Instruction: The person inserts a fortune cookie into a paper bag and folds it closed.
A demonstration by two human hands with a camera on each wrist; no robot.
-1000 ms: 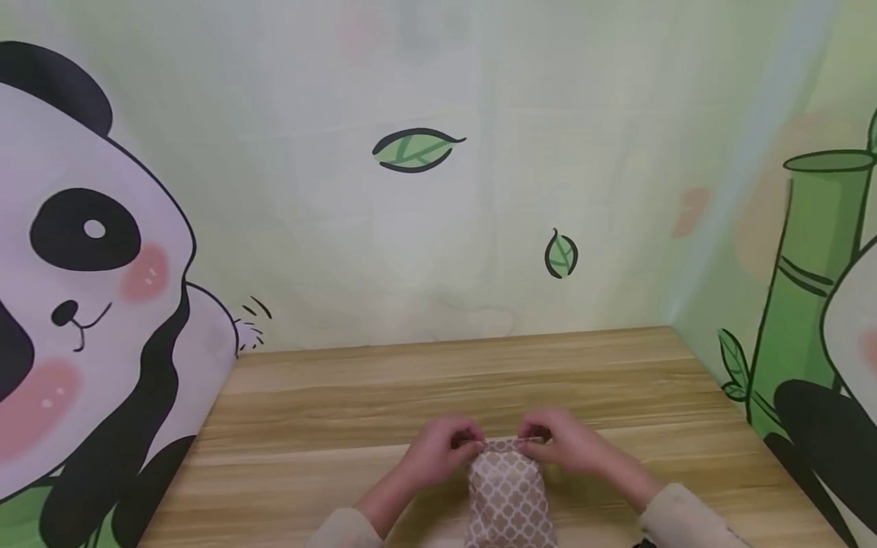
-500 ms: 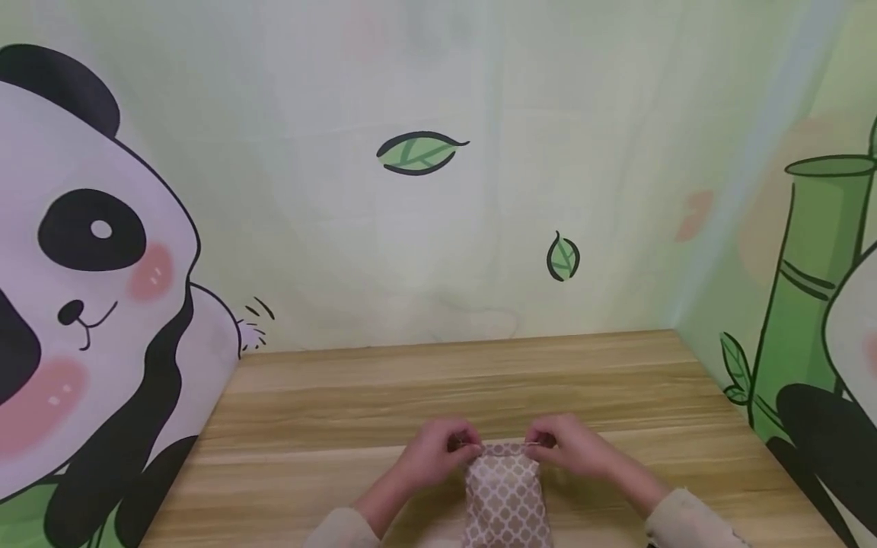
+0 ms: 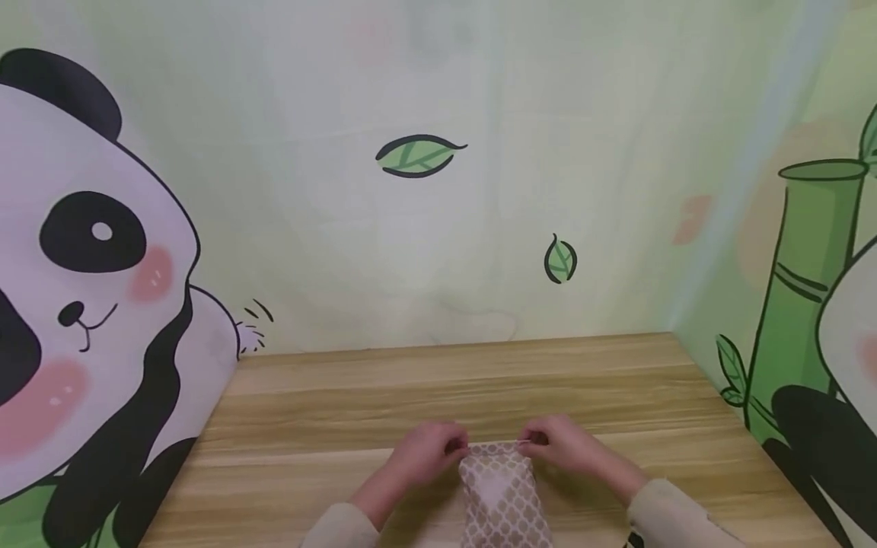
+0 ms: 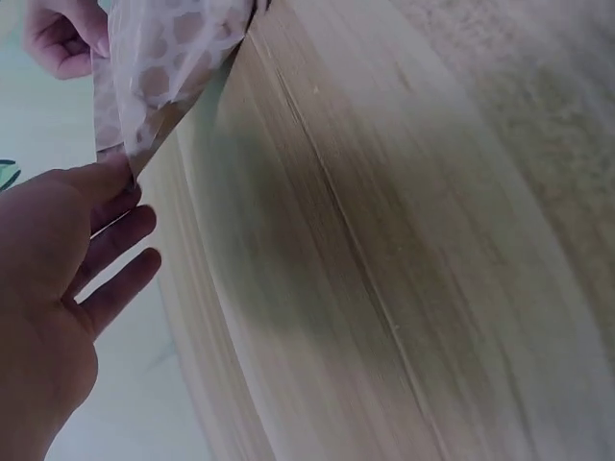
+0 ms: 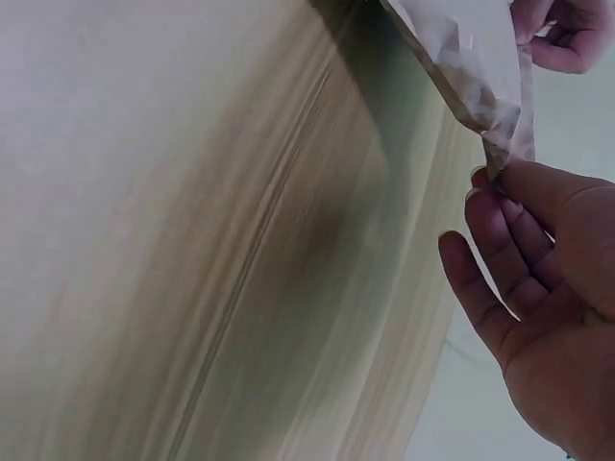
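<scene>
A brown paper bag (image 3: 503,495) with a white lattice pattern lies at the bottom middle of the head view, its lower part cut off by the frame. A narrow band runs across its far end. At that end's left corner, my left hand (image 3: 428,453) pinches the edge between thumb and forefinger. My right hand (image 3: 558,445) pinches the right corner the same way. In the left wrist view the bag (image 4: 178,48) looks creased and glossy, its corner between my thumb and finger. The right wrist view shows the other fingers of my right hand (image 5: 567,279) spread below the pinch.
The wood-grain table (image 3: 329,396) reaches back to a pale green printed backdrop (image 3: 308,190). A printed panda (image 3: 103,304) covers the left wall, and printed bamboo (image 3: 802,289) the right one.
My left hand has shifted slightly to the left, and the gap between my hands is wider. The bag's far edge looks straighter and more spread out. Both hands keep their pinch.
</scene>
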